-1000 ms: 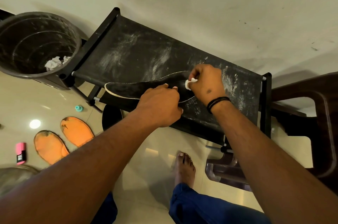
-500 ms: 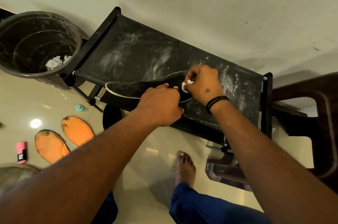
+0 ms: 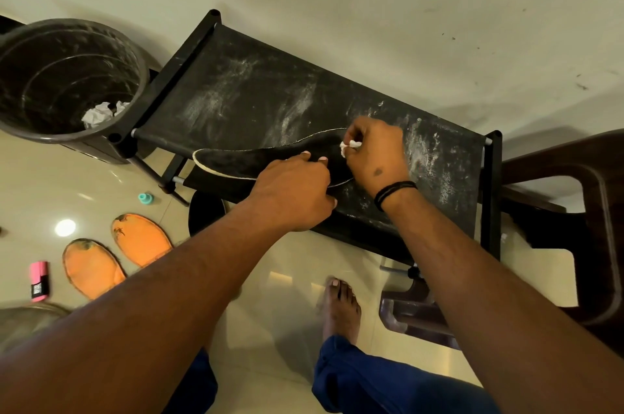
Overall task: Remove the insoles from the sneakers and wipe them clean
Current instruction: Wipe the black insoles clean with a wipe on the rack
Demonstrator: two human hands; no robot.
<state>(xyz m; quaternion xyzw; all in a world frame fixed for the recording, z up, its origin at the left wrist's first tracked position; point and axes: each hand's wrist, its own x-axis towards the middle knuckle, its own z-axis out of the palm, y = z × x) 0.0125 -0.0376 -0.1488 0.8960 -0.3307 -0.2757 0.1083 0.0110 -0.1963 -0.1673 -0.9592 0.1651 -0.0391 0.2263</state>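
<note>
A black insole with a pale edge (image 3: 243, 162) lies flat on the top of a dusty black rack (image 3: 256, 99). My left hand (image 3: 293, 190) presses down on the insole's middle, fingers curled over it. My right hand (image 3: 376, 152) pinches a small white wad of tissue (image 3: 349, 146) and rubs it on the insole's right end. Two orange insoles (image 3: 111, 253) lie side by side on the tiled floor at the lower left.
A dark bin (image 3: 64, 82) with crumpled tissue inside stands left of the rack. A pink object (image 3: 39, 280) and a small teal cap (image 3: 146, 198) lie on the floor. A dark wooden chair (image 3: 574, 228) stands at the right. My bare foot (image 3: 339, 307) is below the rack.
My right hand with the tissue shifted slightly left along the insole, then back right. My left hand stayed pressed on the insole.
</note>
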